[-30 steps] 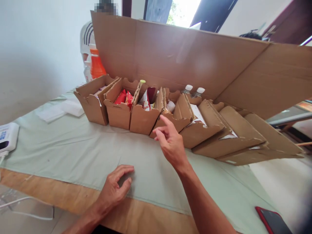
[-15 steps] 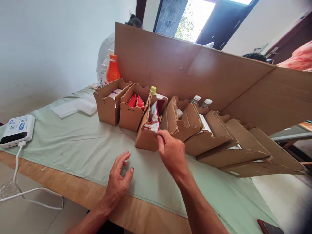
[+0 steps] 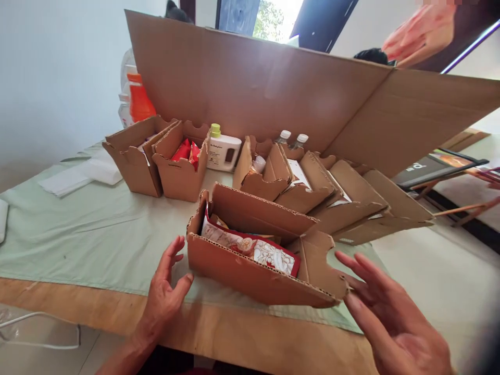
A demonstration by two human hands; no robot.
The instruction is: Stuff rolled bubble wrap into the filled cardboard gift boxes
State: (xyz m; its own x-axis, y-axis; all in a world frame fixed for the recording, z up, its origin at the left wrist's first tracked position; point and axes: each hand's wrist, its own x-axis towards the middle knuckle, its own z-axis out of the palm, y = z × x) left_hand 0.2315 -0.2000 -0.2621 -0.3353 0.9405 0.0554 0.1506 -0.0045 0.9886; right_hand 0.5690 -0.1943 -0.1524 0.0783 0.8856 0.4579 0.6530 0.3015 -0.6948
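Green cloth [image 3: 97, 229] covered the table, where a cardboard box [image 3: 250, 271] holding a red packet [image 3: 253, 249] lay between the left hand [image 3: 164, 291] and right hand [image 3: 390, 317], fingers spread open beside its ends.

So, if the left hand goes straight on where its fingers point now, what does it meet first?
Probably the left end of the near cardboard box. The left hand is open beside it, seemingly just short of contact; depth is unclear.

Looks like a makeshift packing room: tabletop [image 3: 97, 229] lined with cardboard boxes [image 3: 179, 174] of snacks, bottles [image 3: 137, 101], big cardboard sheet [image 3: 253, 88].
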